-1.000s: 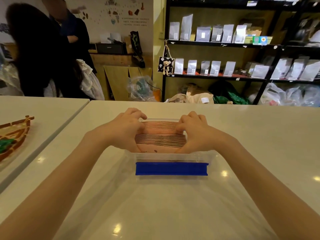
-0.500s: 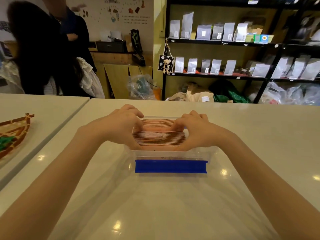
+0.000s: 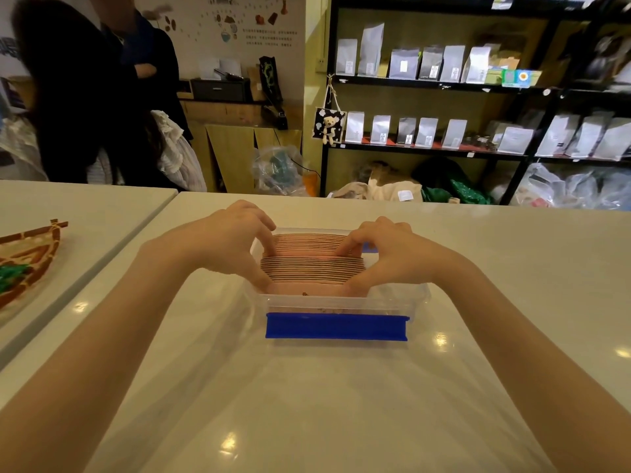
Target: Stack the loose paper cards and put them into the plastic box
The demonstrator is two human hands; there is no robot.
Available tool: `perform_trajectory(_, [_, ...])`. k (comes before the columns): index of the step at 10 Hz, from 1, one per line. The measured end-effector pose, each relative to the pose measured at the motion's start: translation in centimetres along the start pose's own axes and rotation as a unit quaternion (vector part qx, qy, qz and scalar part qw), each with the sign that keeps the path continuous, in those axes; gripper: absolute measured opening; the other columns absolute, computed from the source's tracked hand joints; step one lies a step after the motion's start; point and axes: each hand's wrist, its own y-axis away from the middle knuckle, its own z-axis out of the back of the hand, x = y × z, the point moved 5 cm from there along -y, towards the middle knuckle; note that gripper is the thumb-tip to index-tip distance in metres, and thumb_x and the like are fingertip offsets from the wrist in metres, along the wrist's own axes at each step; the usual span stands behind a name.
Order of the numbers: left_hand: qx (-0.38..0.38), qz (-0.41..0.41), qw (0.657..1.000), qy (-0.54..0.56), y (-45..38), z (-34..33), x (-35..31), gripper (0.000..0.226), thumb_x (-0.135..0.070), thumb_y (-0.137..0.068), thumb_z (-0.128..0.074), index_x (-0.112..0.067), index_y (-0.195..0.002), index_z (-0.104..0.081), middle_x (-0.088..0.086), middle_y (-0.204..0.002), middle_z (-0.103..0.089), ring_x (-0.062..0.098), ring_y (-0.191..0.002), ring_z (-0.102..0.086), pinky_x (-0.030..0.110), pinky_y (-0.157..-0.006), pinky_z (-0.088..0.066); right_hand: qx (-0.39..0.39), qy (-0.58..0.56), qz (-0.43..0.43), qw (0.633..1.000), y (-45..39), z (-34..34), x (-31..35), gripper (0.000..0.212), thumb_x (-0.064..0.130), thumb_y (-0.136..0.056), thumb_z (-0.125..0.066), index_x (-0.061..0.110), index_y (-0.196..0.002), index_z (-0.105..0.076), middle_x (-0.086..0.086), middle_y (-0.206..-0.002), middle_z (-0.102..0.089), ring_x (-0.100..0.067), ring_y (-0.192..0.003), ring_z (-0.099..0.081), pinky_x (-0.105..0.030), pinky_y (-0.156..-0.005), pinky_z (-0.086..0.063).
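A clear plastic box [image 3: 341, 302] with a blue clip [image 3: 336, 326] on its near side stands on the white table in front of me. A thick stack of pink paper cards [image 3: 310, 264] stands on edge inside it. My left hand [image 3: 232, 240] grips the left end of the stack, fingers over the top and thumb at the near face. At the right end, my right hand [image 3: 389, 254] grips the stack the same way. Both hands reach down into the box, and the lower part of the cards is hidden behind the box wall.
A wooden boat-shaped tray [image 3: 27, 257] with green contents lies on the neighbouring table at the left. Two people [image 3: 85, 97] stand beyond the far left edge. Black shelves [image 3: 444, 90] with grey pouches line the back wall. A gap separates the two tables.
The stack has sunk a little deeper into the box. My fingers have shifted further over the top of the cards, and the view has tilted slightly.
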Motion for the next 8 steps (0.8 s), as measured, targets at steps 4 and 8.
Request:
perform_trajectory(4, [-0.014, 0.005, 1.000, -0.023, -0.1, -0.2, -0.4, 0.051, -0.052, -0.058, -0.072, -0.032, -0.102, -0.055, -0.003, -0.125, -0.048, 0.016, -0.117, -0.032, 0.039, -0.101, -0.029, -0.032, -0.003, 0.006, 0.999, 0.3, 0.1, 0.2, 0.048, 0.049, -0.064, -0.070, 0.032, -0.107, -0.055, 0.006, -0.109, -0.054, -0.012, -0.101, -0.042, -0.037, -0.096, -0.024])
perform_trajectory(8, [-0.247, -0.122, 0.950, 0.149, 6.6, 7.4, -5.4, 0.033, -0.043, -0.076, -0.057, -0.033, -0.108, -0.054, -0.016, -0.111, -0.054, -0.011, -0.086, -0.047, 0.008, -0.057, -0.036, -0.309, -0.128, 0.155, 0.930, 11.1, 9.9, 6.3, 0.023, 0.030, -0.078, -0.063, 0.029, -0.100, -0.061, 0.014, -0.085, -0.065, 0.000, -0.086, -0.059, -0.009, -0.077, -0.043])
